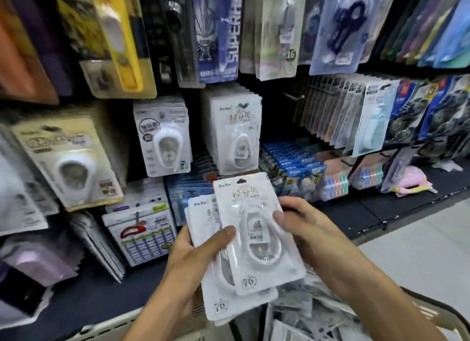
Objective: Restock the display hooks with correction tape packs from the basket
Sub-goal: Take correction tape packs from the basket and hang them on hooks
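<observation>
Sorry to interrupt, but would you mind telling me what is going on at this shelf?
A person is restocking correction tape. The left hand holds a small stack of white packs, while the right hand pinches the top pack, none of them hung yet. Matching packs already hang on the hook above. The basket with more packs sits below the hands.

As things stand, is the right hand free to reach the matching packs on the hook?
Probably yes: the right hand pinches the top pack, and nothing lies between it and the hanging packs straight above.
</observation>
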